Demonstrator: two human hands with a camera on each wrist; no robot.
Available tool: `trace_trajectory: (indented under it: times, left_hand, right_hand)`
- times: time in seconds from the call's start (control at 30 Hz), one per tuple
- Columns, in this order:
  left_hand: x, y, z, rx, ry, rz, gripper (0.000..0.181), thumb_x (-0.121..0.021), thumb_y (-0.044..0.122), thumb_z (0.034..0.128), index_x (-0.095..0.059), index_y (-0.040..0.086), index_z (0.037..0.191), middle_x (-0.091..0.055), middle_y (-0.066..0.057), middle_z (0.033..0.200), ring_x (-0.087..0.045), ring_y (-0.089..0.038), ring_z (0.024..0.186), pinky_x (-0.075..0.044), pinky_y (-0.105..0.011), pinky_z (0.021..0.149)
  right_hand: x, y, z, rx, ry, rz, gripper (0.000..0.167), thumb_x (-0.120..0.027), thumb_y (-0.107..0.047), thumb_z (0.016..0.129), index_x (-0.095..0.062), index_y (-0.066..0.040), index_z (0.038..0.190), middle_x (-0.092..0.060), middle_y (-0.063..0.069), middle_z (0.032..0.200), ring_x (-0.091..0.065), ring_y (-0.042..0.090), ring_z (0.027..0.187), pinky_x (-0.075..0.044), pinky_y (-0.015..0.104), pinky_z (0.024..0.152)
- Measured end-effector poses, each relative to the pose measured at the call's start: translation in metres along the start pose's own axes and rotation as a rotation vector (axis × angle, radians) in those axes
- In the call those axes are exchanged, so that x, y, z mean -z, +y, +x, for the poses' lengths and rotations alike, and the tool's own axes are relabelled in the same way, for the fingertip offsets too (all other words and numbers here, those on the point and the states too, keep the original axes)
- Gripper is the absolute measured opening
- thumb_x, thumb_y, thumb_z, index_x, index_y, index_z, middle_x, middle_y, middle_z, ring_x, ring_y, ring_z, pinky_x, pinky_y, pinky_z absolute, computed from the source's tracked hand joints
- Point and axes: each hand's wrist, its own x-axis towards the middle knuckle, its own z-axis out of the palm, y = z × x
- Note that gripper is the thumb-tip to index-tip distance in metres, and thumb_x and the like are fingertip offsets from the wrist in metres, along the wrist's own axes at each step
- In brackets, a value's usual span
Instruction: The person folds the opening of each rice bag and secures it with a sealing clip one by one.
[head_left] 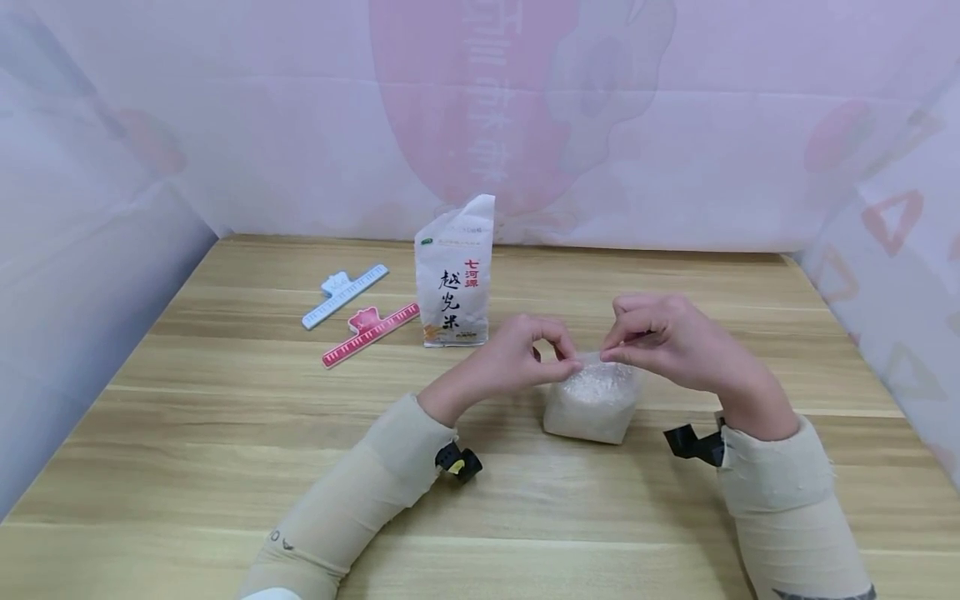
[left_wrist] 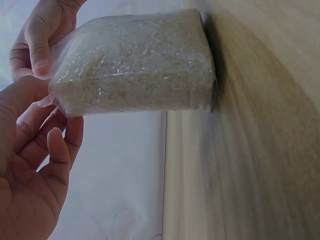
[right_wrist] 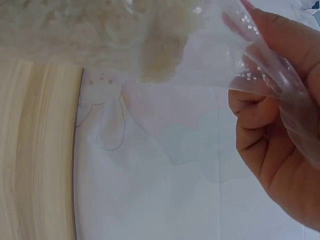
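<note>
A clear plastic bag of rice [head_left: 592,412] stands upright on the wooden table, its loose top between both hands. My left hand [head_left: 517,354] pinches the left part of that top between thumb and forefinger. On the other side, the right hand [head_left: 678,342] pinches the top's right part. In the left wrist view the packed rice [left_wrist: 135,65] fills the bag's body, and the remaining fingers of the left hand [left_wrist: 35,160] are loosely bent. Thin, crinkled film [right_wrist: 260,55] runs into the grip of the right hand [right_wrist: 280,125] in the right wrist view.
A white rice packet [head_left: 453,287] with dark and red lettering stands behind the left hand. Left of it lie a blue ruler-like clip [head_left: 345,297] and a red one [head_left: 371,335]. Printed cloth [head_left: 300,150] walls the table [head_left: 225,467] at the back and sides.
</note>
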Motion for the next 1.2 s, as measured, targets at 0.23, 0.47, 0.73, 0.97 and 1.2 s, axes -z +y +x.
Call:
trace_trajectory:
  times: [0.23,0.47,0.73,0.97,1.2]
  left_hand:
    - [0.003,-0.001,-0.001,-0.013,-0.026,-0.020,0.007,-0.073,0.013,0.0900,-0.071,0.010,0.084,-0.072,-0.001,0.089,-0.063,-0.007,0.086,-0.052,-0.020,0.062]
    - [0.005,-0.001,-0.003,-0.037,-0.033,0.003,0.006,-0.074,0.014,0.0899,-0.071,0.012,0.085,-0.073,0.000,0.091,-0.062,-0.006,0.085,-0.050,-0.020,0.059]
    - [0.013,-0.006,-0.007,0.010,-0.046,0.030,0.013,-0.075,0.022,0.0892,-0.075,0.014,0.099,-0.073,0.004,0.102,-0.063,-0.011,0.097,-0.054,-0.024,0.066]
    - [0.028,-0.015,-0.021,0.041,-0.062,0.065,0.022,-0.076,0.023,0.0889,-0.073,0.013,0.108,-0.071,0.002,0.112,-0.065,-0.024,0.106,-0.055,-0.027,0.070]
    - [0.053,-0.019,-0.046,0.100,-0.064,0.083,0.021,-0.075,0.022,0.0895,-0.071,0.017,0.110,-0.070,0.001,0.112,-0.063,-0.026,0.107,-0.056,-0.033,0.076]
  right_hand:
    - [0.001,-0.002,-0.001,0.016,-0.002,0.030,0.028,-0.078,0.012,0.073,-0.074,-0.016,0.078,-0.039,-0.004,0.064,-0.033,0.005,0.056,-0.035,0.019,0.052]
    - [0.001,-0.002,-0.001,0.029,-0.012,0.043,0.027,-0.078,0.012,0.074,-0.074,-0.014,0.080,-0.042,-0.004,0.065,-0.036,0.005,0.058,-0.037,0.017,0.053]
    - [0.001,0.000,0.000,0.045,-0.022,0.025,0.027,-0.078,0.011,0.074,-0.074,-0.015,0.079,-0.044,-0.007,0.066,-0.039,0.002,0.059,-0.038,0.016,0.054]
    - [0.000,0.000,0.001,0.054,-0.026,0.028,0.025,-0.078,0.010,0.075,-0.074,-0.015,0.081,-0.045,-0.007,0.066,-0.041,0.003,0.059,-0.039,0.015,0.055]
    - [0.001,0.000,0.000,0.031,-0.030,0.018,0.024,-0.078,0.009,0.076,-0.074,-0.015,0.080,-0.044,-0.009,0.066,-0.039,0.001,0.059,-0.038,0.014,0.054]
